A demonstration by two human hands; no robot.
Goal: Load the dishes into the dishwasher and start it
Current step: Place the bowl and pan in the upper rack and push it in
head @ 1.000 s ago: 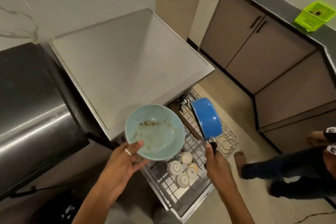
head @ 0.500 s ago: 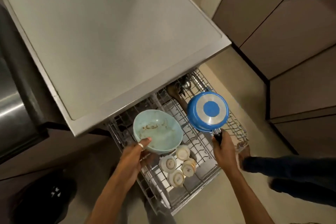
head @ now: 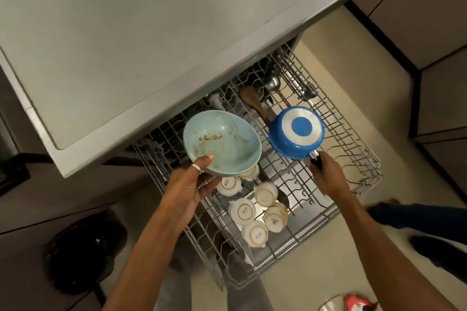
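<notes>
My left hand (head: 188, 184) grips the rim of a dirty pale blue bowl (head: 225, 142), held tilted over the left part of the pulled-out wire rack (head: 353, 166). A small blue saucepan (head: 296, 132) is turned bottom-up above the rack's middle, with my right hand (head: 328, 177) closed on its black handle. Several white cups (head: 255, 207) stand upside down in the rack's front. A wooden spoon (head: 252, 102) and a metal ladle (head: 274, 83) lie at the rack's back. The dishwasher's grey top (head: 151, 33) overhangs the rack's rear.
A black bin (head: 86, 247) stands on the floor at lower left. Another person's dark-trousered leg and shoe (head: 429, 235) are on the floor at right. Grey cabinet doors (head: 429, 20) line the right side. A red and white object (head: 353, 304) lies at the bottom edge.
My view has dropped closer to the rack. Both hands have lowered the bowl and the saucepan toward the rack, and the saucepan has turned from edge-on to bottom-up.
</notes>
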